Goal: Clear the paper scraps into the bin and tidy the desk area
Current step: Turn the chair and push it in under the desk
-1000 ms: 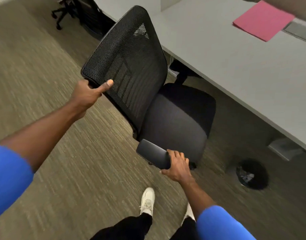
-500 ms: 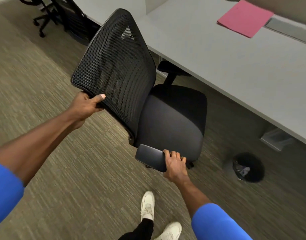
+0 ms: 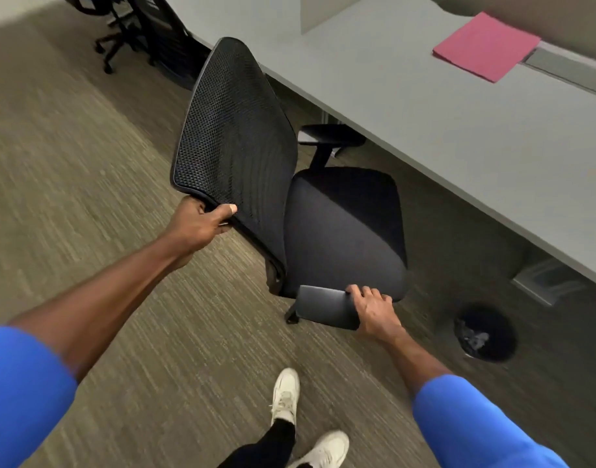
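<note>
Chair [image 3: 340, 228] between carpet [image 3: 87, 163] and desk [image 3: 441, 106]

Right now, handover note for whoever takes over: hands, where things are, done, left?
Left hand grips the chair backrest's edge. Right hand holds the near armrest.
Chair stands on the carpet beside the desk, seat not yet under it.
Bin on the floor by the desk, scraps inside.
Pink folder lies on the desk; no loose scraps in view.
Left: likely push the chair in, maybe straighten the folder.
</note>
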`<action>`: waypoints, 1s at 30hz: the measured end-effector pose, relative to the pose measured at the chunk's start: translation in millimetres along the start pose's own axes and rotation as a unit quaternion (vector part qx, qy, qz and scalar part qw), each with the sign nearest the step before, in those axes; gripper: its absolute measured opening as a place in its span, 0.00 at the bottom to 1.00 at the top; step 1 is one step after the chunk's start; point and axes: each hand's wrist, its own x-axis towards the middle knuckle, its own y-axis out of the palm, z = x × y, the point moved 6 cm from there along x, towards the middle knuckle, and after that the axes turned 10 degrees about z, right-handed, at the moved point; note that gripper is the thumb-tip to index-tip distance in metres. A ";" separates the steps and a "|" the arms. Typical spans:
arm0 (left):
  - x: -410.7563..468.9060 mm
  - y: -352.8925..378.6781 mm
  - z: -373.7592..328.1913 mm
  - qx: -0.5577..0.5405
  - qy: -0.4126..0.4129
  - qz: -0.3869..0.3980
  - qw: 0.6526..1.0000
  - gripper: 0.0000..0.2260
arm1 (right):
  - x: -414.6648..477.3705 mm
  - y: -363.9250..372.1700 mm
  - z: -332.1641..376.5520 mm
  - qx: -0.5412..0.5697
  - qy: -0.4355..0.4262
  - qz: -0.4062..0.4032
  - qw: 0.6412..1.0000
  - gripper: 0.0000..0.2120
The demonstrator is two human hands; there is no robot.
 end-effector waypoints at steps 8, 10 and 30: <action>-48.3 35.9 10.1 -0.002 0.002 -0.024 1.000 0.06 | -22.8 7.3 -28.8 -0.053 -0.005 0.004 0.999 0.34; -56.8 43.5 14.9 0.004 -0.002 -0.023 1.000 0.08 | -29.6 13.1 -35.3 -0.063 -0.003 0.004 0.998 0.35; -167.0 198.6 18.4 0.255 0.012 -0.080 0.964 0.29 | -140.7 11.9 -14.8 0.103 0.062 -0.193 0.974 0.32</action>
